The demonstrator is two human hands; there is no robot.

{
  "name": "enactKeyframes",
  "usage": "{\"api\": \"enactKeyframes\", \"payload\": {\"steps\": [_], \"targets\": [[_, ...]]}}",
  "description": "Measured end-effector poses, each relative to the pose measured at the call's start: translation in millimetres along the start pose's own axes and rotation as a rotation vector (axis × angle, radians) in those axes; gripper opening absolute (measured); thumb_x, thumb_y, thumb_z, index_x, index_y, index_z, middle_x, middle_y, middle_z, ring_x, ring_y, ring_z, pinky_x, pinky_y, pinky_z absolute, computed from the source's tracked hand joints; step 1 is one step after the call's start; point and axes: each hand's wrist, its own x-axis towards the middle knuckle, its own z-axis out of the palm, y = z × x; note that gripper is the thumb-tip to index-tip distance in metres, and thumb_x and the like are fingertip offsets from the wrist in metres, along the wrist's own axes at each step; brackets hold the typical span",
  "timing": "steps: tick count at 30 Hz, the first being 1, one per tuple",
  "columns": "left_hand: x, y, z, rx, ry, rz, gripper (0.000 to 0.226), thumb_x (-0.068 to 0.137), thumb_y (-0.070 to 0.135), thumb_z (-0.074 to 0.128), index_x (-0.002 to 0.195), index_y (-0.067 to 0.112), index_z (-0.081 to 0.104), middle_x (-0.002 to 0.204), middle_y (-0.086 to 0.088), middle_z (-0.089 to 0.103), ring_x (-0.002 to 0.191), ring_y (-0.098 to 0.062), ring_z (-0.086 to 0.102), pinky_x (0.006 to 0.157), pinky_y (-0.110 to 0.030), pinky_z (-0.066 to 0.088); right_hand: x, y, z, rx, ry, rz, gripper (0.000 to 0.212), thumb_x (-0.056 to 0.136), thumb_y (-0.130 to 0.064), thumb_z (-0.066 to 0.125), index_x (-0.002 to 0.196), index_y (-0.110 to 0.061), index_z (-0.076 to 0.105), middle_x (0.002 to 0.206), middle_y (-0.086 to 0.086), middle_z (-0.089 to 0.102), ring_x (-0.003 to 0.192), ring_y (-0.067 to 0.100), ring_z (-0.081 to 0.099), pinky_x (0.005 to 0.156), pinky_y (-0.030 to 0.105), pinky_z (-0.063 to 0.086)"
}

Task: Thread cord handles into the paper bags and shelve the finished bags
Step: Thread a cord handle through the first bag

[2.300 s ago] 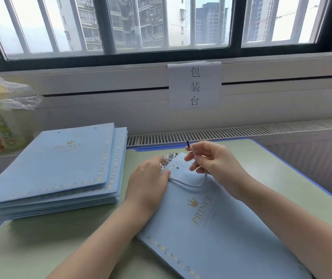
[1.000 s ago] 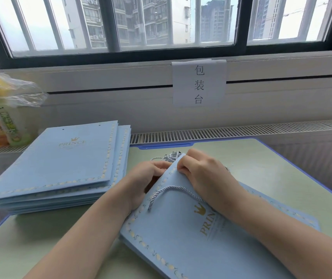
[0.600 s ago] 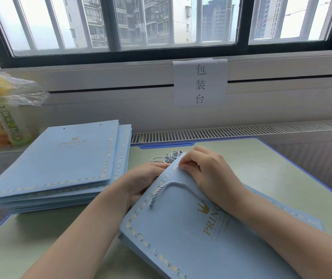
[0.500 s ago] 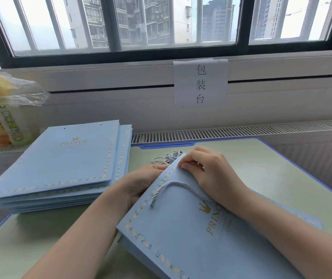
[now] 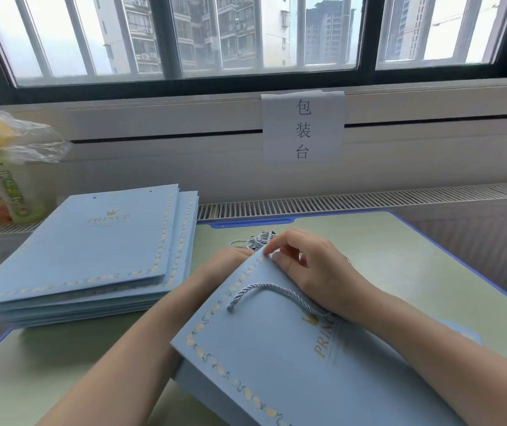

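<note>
A light blue paper bag (image 5: 277, 358) is laid flat and skewed on the green table (image 5: 415, 256), its top edge lifted slightly toward the window. One grey cord handle (image 5: 270, 289) is already seen looped across the upper face of the bag, one end entering near the bordered edge, the other end hidden under the right wrist. The right hand (image 5: 310, 265) is placed at the top edge of the bag, with thumb and fingers curled there as if something small is pinched; whether a cord end is held cannot be told. The left hand (image 5: 230, 261) is tucked behind or under the bag's upper corner; most of it is hidden, so its fingers cannot be told as grasping or released. A bundle of spare cords (image 5: 260, 239) is seen on the table just beyond the fingertips. A stack of flat bags (image 5: 92, 253) without handles is kept to the left, well apart from the bag in work. A plastic-wrapped drink bottle (image 5: 0, 179) is stood on the sill at far left, and a paper sign (image 5: 303, 127) is stuck under the window.

The step in hand is judged as threading on this bag, likely finishing the first handle or starting the second side. Next, a cord end would need to be lined up with a small punched hole and pulled through, with the paper steadied. No shelf is in view.
</note>
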Motion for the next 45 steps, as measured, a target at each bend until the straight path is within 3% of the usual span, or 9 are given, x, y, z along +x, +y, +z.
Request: {"api": "enactKeyframes", "payload": {"steps": [3,8,13,22,29,35,38,42,45], "targets": [[-2.2,0.2,0.2,-0.068,0.039,-0.013,0.027,0.097,0.004,0.045,0.119,0.003,0.059,0.084,-0.002,0.054,0.059,0.0,0.045,0.048,-0.004,0.034,-0.3,-1.4,-0.2,0.029,0.012,0.022,0.015,0.095,-0.012,0.053,0.099,-0.018,0.066,0.071,0.0,0.059,0.063,0.006,0.045,0.061,0.014,0.035],[-15.8,0.7,-4.1,-0.25,0.067,0.038,0.024,0.095,0.012,0.053,0.076,0.007,0.067,0.059,-0.002,0.062,0.045,-0.007,0.054,0.044,-0.011,0.042,9.0,-2.0,-12.0,0.393,0.257,0.258,0.024,0.098,-0.008,0.044,0.092,-0.018,0.065,0.05,-0.011,0.041,0.052,0.012,0.035,0.048,0.014,0.032],[-25.7,7.5,-5.7,-0.348,0.044,0.103,0.032,0.098,0.015,0.049,0.079,0.012,0.074,0.078,-0.008,0.074,0.062,-0.015,0.065,0.059,-0.022,0.052,14.5,7.3,-25.7,0.641,0.462,0.419,0.027,0.1,-0.009,0.04,0.091,-0.019,0.063,0.063,0.001,0.042,0.052,0.009,0.039,0.048,0.014,0.038],[-21.6,-0.4,4.9,-0.452,0.004,0.111,0.003,0.09,0.007,0.061,0.091,0.009,0.063,0.089,-0.015,0.063,0.072,-0.018,0.066,0.062,-0.027,0.058,20.2,29.8,-68.0,0.693,1.0,0.376,0.032,0.101,-0.005,0.028,0.086,-0.018,0.052,0.062,-0.001,0.04,0.044,0.001,0.042,0.05,0.017,0.041],[-13.9,-6.4,11.7,-0.409,0.151,0.137,0.011,0.093,0.005,0.057,0.083,0.008,0.052,0.08,-0.014,0.058,0.049,-0.01,0.054,0.044,-0.017,0.046,18.7,27.7,-58.0,0.667,0.79,0.413,0.028,0.101,-0.008,0.035,0.09,-0.02,0.058,0.065,-0.003,0.05,0.054,0.0,0.051,0.056,0.015,0.048],[-6.7,-10.7,1.3,-0.526,0.443,0.159,0.01,0.095,0.005,0.053,0.086,0.008,0.05,0.087,-0.015,0.053,0.058,-0.018,0.053,0.044,-0.017,0.048,19.5,25.2,-47.5,0.794,0.487,0.537,0.021,0.099,-0.008,0.042,0.09,-0.012,0.06,0.062,0.0,0.046,0.047,0.005,0.047,0.052,0.019,0.043],[-8.2,-9.5,1.6,-0.53,0.505,0.178,0.012,0.095,0.003,0.052,0.084,0.009,0.05,0.083,-0.011,0.052,0.055,-0.014,0.051,0.043,-0.015,0.046,19.4,26.9,-45.3,0.739,0.49,0.574,0.025,0.099,-0.006,0.039,0.088,-0.012,0.061,0.066,0.002,0.051,0.05,0.005,0.051,0.058,0.019,0.048],[-10.4,-7.1,0.1,-0.568,0.532,0.22,0.002,0.096,0.005,0.05,0.094,0.004,0.049,0.082,-0.01,0.051,0.041,-0.003,0.052,0.045,-0.015,0.047,18.1,33.0,-48.0,0.323,0.479,0.473,0.021,0.097,-0.011,0.044,0.088,-0.017,0.061,0.095,0.006,0.059,0.075,0.008,0.055,0.076,0.023,0.05],[-15.8,-1.9,-1.6,-0.644,0.567,0.289,0.005,0.097,0.007,0.05,0.101,0.004,0.048,0.074,-0.008,0.053,0.042,-0.005,0.058,0.054,-0.019,0.054,14.6,23.6,-42.8,0.076,0.397,0.218,0.027,0.096,-0.033,0.044,0.102,-0.014,0.062,0.114,0.003,0.05,0.101,0.003,0.05,0.084,0.008,0.037]]}}
